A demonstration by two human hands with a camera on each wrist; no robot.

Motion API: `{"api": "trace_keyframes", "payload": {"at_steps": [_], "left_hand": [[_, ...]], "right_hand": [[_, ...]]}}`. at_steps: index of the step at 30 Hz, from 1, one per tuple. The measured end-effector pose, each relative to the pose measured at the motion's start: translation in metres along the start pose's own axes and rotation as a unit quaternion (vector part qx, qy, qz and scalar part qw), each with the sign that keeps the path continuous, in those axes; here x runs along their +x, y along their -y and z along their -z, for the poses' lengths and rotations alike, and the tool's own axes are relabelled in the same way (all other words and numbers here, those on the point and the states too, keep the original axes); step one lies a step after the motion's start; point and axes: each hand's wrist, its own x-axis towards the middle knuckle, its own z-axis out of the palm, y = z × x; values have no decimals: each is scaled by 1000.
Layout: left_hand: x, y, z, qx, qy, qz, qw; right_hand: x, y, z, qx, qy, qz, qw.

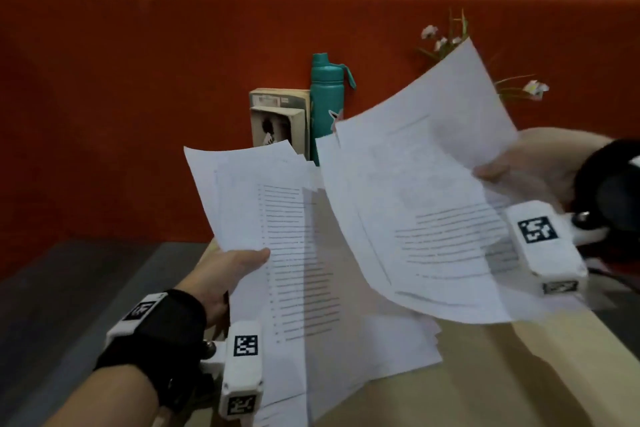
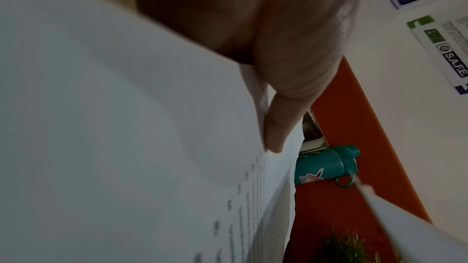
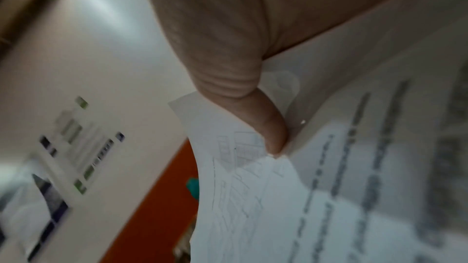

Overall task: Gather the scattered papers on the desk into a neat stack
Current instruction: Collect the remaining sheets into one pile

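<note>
Matt white printed paper sheets (image 1: 426,191); pale smooth wood desk (image 1: 502,374); satin-finished teal bottle (image 1: 327,104); orange fabric-like partition (image 1: 138,97).

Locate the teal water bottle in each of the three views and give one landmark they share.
Head: the teal water bottle stands upright at centre, against the orange partition.
Left wrist: it lies sideways at lower centre-right, beyond the thumb.
Right wrist: only a teal sliver at the paper's edge, probably the bottle.
Shared landmark: the orange partition.
</note>
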Motion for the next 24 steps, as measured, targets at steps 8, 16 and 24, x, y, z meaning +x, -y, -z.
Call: {"api": "trace_keyframes", "payload": {"at_steps": [8,16,24], "left_hand": [[-4,-5,-11,-13,-8,-29,999],[-7,-19,-9,89,41,-44,994],[-16,-83,-27,103,56,-110,987]], "right_hand": [[17,-31,-132,-119,56,-19,991],[30,-42,-160,93,42,29,994],[16,-34,-121,284,77,76,953]]}}
